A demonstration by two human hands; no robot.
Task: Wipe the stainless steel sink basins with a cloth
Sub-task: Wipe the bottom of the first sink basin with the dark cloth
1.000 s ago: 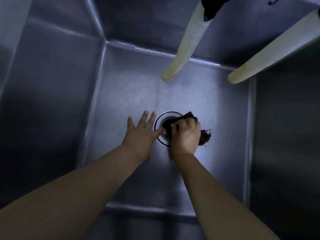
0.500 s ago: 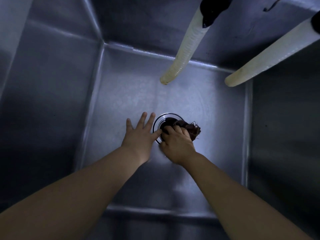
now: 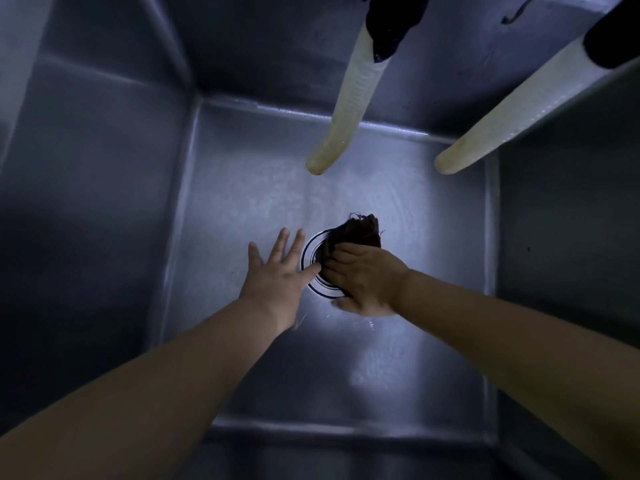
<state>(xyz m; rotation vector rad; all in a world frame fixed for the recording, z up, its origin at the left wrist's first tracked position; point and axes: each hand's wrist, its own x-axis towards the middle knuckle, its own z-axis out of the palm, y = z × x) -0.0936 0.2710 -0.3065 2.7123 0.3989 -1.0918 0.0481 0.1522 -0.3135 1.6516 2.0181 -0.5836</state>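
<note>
I look down into a deep stainless steel sink basin [image 3: 242, 188] with a round drain [image 3: 313, 268] in its floor. My right hand [image 3: 363, 275] grips a dark reddish-brown cloth [image 3: 356, 232] and presses it over the drain, covering most of it. The cloth's frayed end sticks out beyond my fingers toward the back wall. My left hand [image 3: 277, 271] lies flat on the basin floor just left of the drain, fingers spread, thumb touching the drain ring.
Two pale ribbed hoses hang into the basin from the top, one [image 3: 346, 109] above the drain and one [image 3: 512, 109] to the right. Steel walls rise close on all sides. The floor near my right wrist is wet.
My right hand has turned counter-clockwise over the drain, its wrist swinging out to the right. The cloth's loose end has swept from the right side round to the far side. My left hand has stayed put.
</note>
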